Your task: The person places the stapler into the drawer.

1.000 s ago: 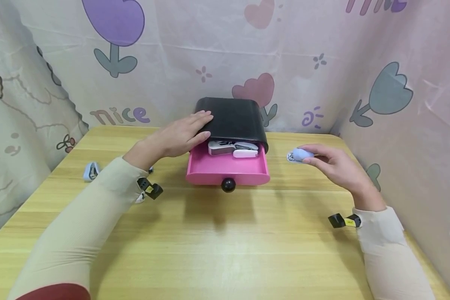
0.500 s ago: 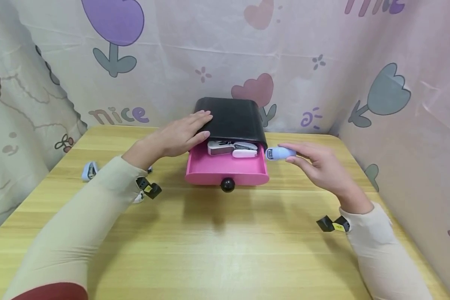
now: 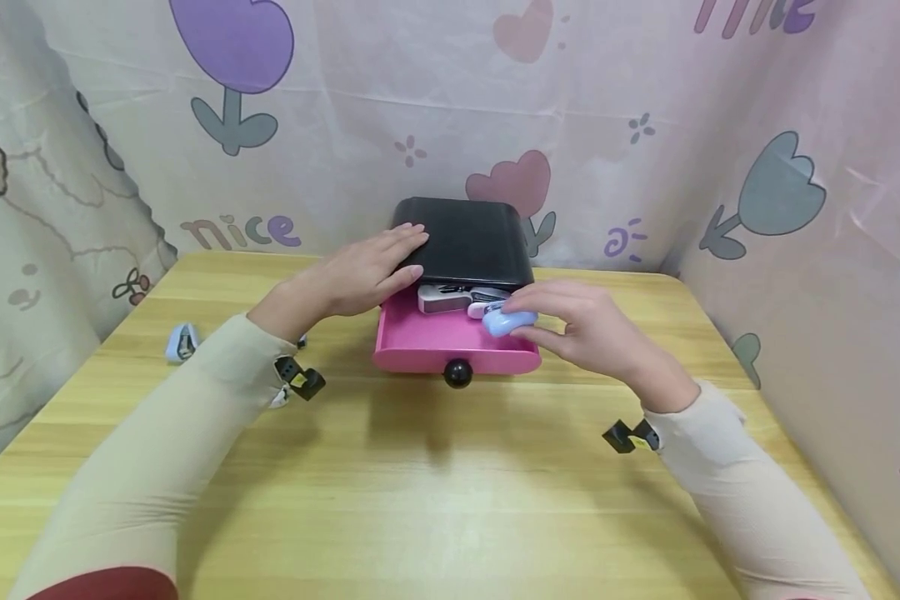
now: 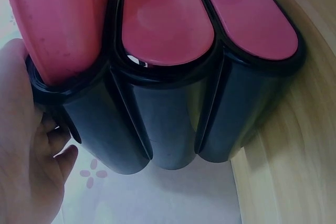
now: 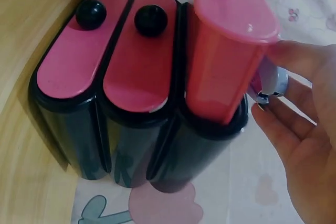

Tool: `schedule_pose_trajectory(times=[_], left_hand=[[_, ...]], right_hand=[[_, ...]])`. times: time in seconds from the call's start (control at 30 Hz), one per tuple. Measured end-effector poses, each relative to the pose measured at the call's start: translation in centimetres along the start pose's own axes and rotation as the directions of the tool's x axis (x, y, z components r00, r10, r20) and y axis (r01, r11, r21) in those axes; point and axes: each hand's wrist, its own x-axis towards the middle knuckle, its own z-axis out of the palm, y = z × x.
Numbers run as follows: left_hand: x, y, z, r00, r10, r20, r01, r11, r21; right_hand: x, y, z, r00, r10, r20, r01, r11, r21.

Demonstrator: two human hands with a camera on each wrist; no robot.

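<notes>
A black three-drawer cabinet (image 3: 465,237) stands on the table with its pink top drawer (image 3: 427,333) pulled out. On the cabinet's top left edge rests my left hand (image 3: 352,271), fingers extended. My right hand (image 3: 588,325) pinches a small light blue stapler (image 3: 506,323) between thumb and fingers, over the drawer's right side. In the right wrist view this stapler (image 5: 274,80) shows just beyond the drawer wall. Inside the drawer, toward the back, lie a white and grey stapler (image 3: 442,300) and a white one (image 3: 477,310), the latter partly covered by my right hand.
A light blue stapler (image 3: 182,342) lies on the table at the left. Beside my left wrist, a white item (image 3: 279,398) is mostly hidden by the sleeve. The two lower drawers (image 4: 252,17) are pushed in. A printed curtain (image 3: 360,108) hangs behind the table.
My right hand has carried the light blue stapler leftward, from beside the cabinet to over the open drawer. My left hand has stayed on the cabinet top.
</notes>
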Motion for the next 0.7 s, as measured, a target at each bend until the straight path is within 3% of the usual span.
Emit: schedule_pose_trajectory(times=[0.4,0.7], left_hand=[[0.0,-0.1,0.1,1.000,0.003,-0.006,-0.002,1.000,0.002],[-0.1,-0.1,0.1,1.000,0.006,-0.017,-0.006,1.000,0.000]], right_hand=[[0.9,0.0,1.6,1.000,-0.004,0.021,0.004,1.000,0.006],[1.4,0.5,2.3,0.999,-0.003,-0.033,-0.001,0.991,-0.134]])
